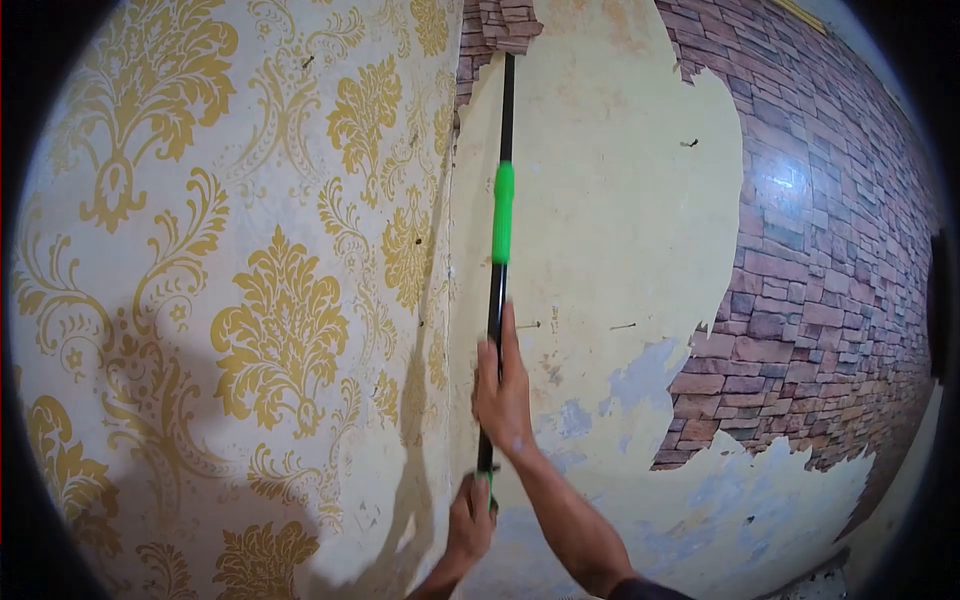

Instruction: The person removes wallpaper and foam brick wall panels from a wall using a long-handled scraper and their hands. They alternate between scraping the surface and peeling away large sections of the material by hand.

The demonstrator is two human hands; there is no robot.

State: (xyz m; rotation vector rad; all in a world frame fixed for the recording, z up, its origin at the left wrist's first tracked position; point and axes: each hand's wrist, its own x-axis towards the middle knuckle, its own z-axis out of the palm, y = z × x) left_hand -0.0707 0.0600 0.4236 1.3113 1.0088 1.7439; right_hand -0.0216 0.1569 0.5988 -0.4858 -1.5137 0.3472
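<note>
A black telescopic pole (497,285) with a bright green collar (503,215) runs nearly upright up the middle of the view. My left hand (470,520) is wrapped round its green lower end. Higher up, my right hand (505,395) holds the black shaft between thumb and fingers, with some fingers stretched along it. The pole's top end is hidden behind a torn flap of stone-pattern wallpaper (512,25). Behind the pole lies the bare cream wall (610,200).
White wallpaper with gold damask flowers (280,330) covers the left wall, up to the corner. Stone-pattern wallpaper (800,270) with ragged edges stays on the right. Nails (622,325) stick out of the bare wall. Rubble (825,580) lies at the bottom right.
</note>
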